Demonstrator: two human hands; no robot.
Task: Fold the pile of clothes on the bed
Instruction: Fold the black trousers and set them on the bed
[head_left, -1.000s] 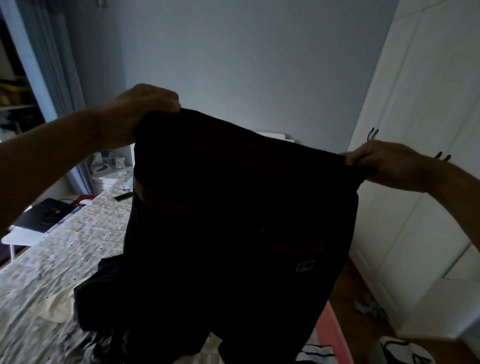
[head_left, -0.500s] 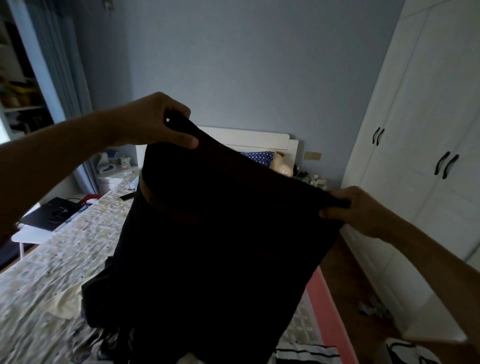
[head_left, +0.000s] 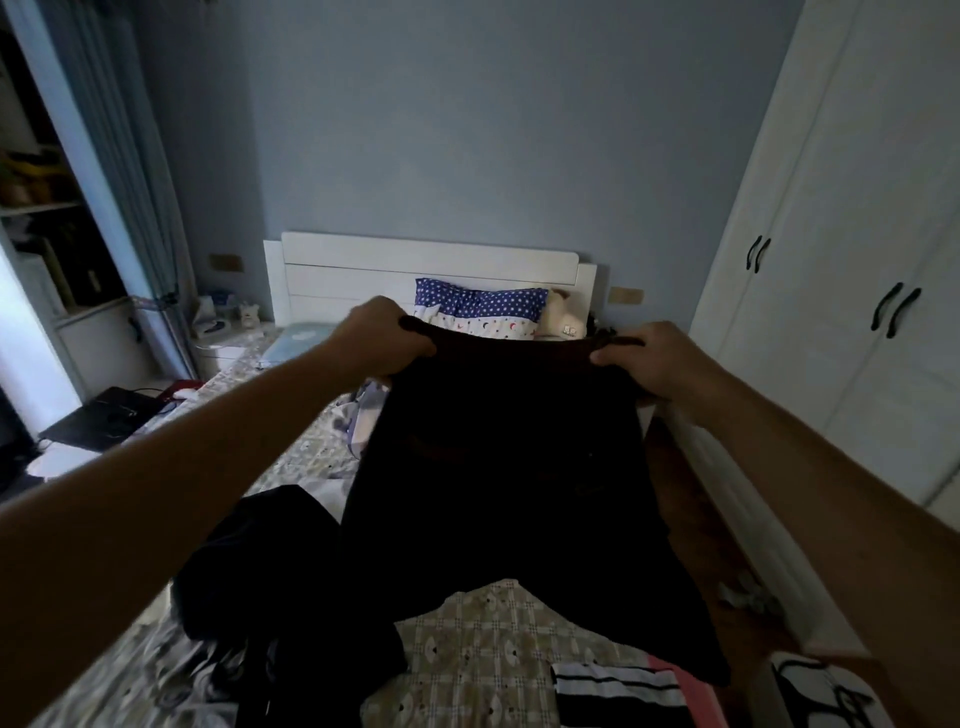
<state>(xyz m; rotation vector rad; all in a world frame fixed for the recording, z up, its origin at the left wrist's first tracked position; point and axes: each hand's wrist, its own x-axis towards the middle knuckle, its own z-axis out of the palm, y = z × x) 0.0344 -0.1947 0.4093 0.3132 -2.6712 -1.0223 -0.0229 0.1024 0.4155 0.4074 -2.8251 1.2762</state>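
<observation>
We grip the black garment (head_left: 498, 467) by its top edge. Our left hand (head_left: 387, 340) has its fingers curled over one corner, and our right hand (head_left: 654, 364) is closed round the other, so the edge stretches taut between them across the middle of the frame.

A second ago we hold it high, filling the view, with the left corner well above the right. Now both hands are lower, level with each other, and reach out toward the headboard (head_left: 426, 265) and the starred pillow (head_left: 483, 306). The cloth slopes down from our hands toward us, and its two dark lower ends splay over the patterned bed (head_left: 483, 639) at the bottom of the frame.

We judge that this means we are past shaking the garment out and are now laying it flat, ready for the first fold.

The rest of the work waits. A dark heap of clothes (head_left: 270, 571) lies in the lower left, just beside the garment, and a striped piece (head_left: 618, 691) lies at the bottom edge, right of centre. So the task looks far from done.
</observation>
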